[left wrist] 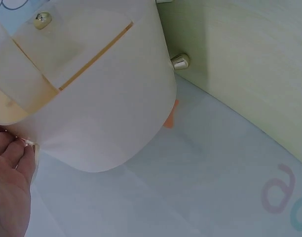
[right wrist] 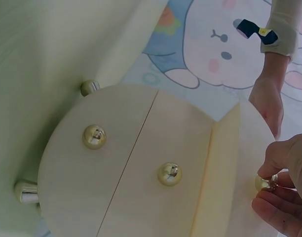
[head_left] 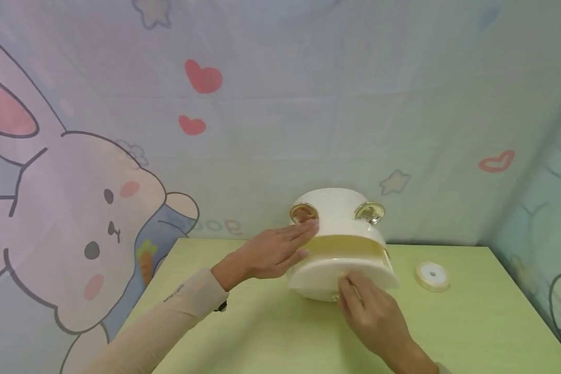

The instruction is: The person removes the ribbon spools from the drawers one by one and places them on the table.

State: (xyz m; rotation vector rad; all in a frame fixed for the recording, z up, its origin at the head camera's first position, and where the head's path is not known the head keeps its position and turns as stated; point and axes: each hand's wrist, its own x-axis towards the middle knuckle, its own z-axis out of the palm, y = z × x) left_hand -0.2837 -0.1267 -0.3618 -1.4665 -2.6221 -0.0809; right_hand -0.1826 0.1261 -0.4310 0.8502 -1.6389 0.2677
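A white, round-sided drawer box (head_left: pixel 338 205) with gold fittings stands on the table. Its top drawer (head_left: pixel 315 272) is pulled partway out, showing a pale yellow inside. My right hand (head_left: pixel 376 314) pinches that drawer's gold knob (right wrist: pixel 262 182) between thumb and fingers. With fingers stretched out, my left hand (head_left: pixel 273 252) rests against the box's upper left side, beside one gold disc-shaped ear (head_left: pixel 303 211). Below the open drawer, two more drawer fronts lie flush, each with a round gold knob (right wrist: pixel 169 174). Gold feet (right wrist: pixel 27 191) stick out underneath.
A roll of cream ribbon (head_left: pixel 432 276) lies on the green table (head_left: pixel 486 311) to the right of the box. Close behind the table hangs a printed cloth backdrop (head_left: pixel 271 130) with a rabbit, hearts and stars. Another cloth side (head_left: pixel 542 208) borders the right.
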